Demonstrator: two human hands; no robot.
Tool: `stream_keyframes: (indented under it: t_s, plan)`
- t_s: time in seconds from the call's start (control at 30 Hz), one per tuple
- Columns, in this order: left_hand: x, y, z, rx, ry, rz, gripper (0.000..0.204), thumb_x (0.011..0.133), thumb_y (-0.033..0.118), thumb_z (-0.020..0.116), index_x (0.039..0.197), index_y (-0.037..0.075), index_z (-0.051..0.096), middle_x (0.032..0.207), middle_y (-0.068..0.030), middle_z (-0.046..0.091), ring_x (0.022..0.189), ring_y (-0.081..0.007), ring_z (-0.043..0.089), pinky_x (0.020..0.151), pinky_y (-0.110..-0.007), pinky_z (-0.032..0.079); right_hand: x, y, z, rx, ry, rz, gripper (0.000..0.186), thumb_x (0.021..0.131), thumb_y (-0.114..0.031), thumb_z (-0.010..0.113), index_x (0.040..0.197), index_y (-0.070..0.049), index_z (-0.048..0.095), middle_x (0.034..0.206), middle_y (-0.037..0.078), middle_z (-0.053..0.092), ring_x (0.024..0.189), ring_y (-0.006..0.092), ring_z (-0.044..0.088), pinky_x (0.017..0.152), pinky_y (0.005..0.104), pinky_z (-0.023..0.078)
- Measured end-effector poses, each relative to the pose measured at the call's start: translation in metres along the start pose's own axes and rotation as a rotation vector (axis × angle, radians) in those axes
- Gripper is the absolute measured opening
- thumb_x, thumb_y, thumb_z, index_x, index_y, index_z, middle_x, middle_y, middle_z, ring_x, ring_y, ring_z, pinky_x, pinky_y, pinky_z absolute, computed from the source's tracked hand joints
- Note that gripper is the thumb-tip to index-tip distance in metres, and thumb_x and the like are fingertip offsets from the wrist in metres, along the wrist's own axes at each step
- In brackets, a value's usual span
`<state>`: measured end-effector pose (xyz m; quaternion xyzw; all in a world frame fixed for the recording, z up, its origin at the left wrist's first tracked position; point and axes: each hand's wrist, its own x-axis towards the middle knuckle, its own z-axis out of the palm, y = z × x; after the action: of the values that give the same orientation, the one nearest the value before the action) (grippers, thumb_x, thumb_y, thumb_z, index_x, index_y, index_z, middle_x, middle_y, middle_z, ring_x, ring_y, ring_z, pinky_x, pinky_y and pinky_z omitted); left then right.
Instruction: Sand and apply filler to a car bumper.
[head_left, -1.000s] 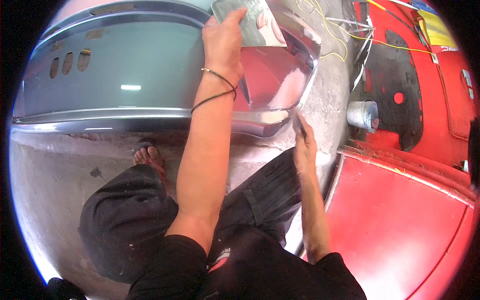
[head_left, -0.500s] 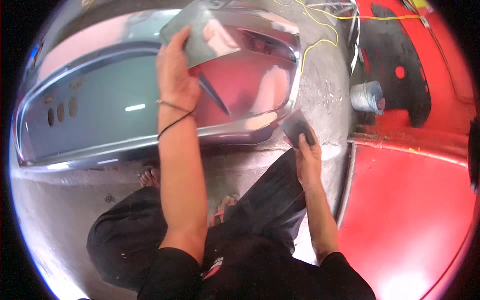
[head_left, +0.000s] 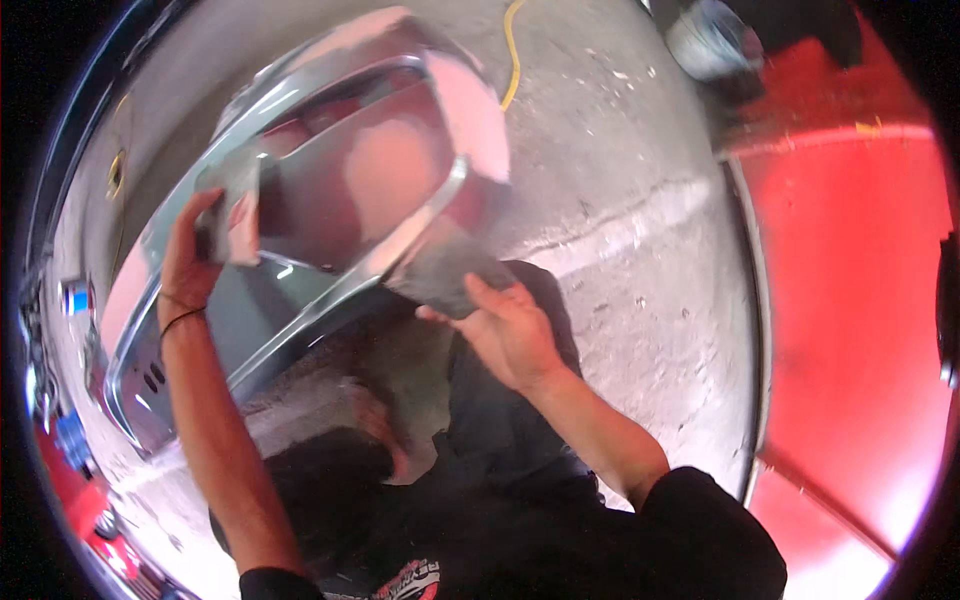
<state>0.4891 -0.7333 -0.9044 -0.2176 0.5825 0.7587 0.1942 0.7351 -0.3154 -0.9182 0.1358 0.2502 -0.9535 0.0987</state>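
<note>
My left hand (head_left: 188,262) grips a thin flat plate (head_left: 240,215), which carries a smear of pinkish paste. My right hand (head_left: 510,338) is closed on a dark, flat rectangular spreader (head_left: 445,268), blurred by motion. Fingers lie along its lower edge and the thumb is on top. Both tools are above a grey car body panel (head_left: 320,160) with a recessed middle and a raised rim. Pink filler patches (head_left: 388,165) cover parts of its recess and right end. Contact between the spreader and the panel's near rim cannot be made out.
A red car body panel (head_left: 850,300) stands along the right side. A paint-stained bucket (head_left: 712,42) is at the far right, and a yellow cable (head_left: 512,50) lies on the concrete floor (head_left: 620,200). A small blue-and-white can (head_left: 75,297) stands at the left.
My view has turned, so the grey panel appears tilted and farther left. My left hand with the plate is lower and farther left; the right hand with the spreader has come in over the near rim.
</note>
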Motion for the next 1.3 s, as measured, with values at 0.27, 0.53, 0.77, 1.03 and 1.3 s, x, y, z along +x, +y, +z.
stream_keyframes:
  t_s: [0.27,0.53,0.77,1.03,1.3]
  plan:
    - [0.01,0.0,0.007,0.116,-0.062,-0.017,0.041,0.106,0.032,0.082,0.136,0.004,0.079,0.132,-0.0057,0.079,0.123,-0.0201,0.076,0.111,-0.037,0.059,-0.024,-0.004,0.01,-0.36,-0.127,-0.155,0.05,0.126,-0.015,0.057,0.174,-0.005,0.054,0.168,0.009,0.063,0.15,0.0192,0.063,0.126,0.0451,0.055]
    - [0.032,-0.015,-0.047,0.26,-0.06,0.274,0.042,0.111,0.028,0.077,0.148,0.009,0.077,0.157,-0.007,0.068,0.152,-0.0236,0.059,0.132,-0.041,0.042,-0.097,-0.026,0.01,-0.483,0.141,-0.494,0.048,0.126,-0.02,0.058,0.171,-0.004,0.059,0.163,0.006,0.064,0.147,0.0165,0.06,0.122,0.0354,0.051]
    - [0.036,-0.026,-0.008,0.115,-0.09,0.128,0.061,0.107,0.04,0.078,0.155,0.002,0.069,0.154,-0.0066,0.067,0.147,-0.0238,0.059,0.129,-0.041,0.042,-0.2,-0.098,0.048,-0.244,0.421,-0.873,0.055,0.124,-0.032,0.062,0.163,0.005,0.06,0.156,0.02,0.073,0.146,0.0358,0.069,0.12,0.0481,0.055]
    - [0.022,-0.016,0.003,0.117,-0.122,0.163,0.065,0.108,0.043,0.078,0.156,0.001,0.067,0.154,-0.0073,0.064,0.146,-0.0252,0.059,0.128,-0.042,0.042,-0.246,-0.096,0.136,-1.331,0.376,-0.437,0.042,0.118,-0.023,0.07,0.157,-0.007,0.071,0.144,0.017,0.076,0.139,0.0363,0.07,0.12,0.0467,0.056]
    - [0.06,-0.013,-0.046,0.136,-0.092,0.225,0.056,0.111,0.043,0.074,0.154,0.007,0.069,0.158,-0.0058,0.061,0.152,-0.0245,0.055,0.132,-0.042,0.039,-0.193,-0.09,0.065,-1.756,0.04,-0.536,0.035,0.109,-0.03,0.072,0.14,-0.016,0.077,0.133,0.01,0.074,0.122,0.033,0.072,0.097,0.05,0.058]
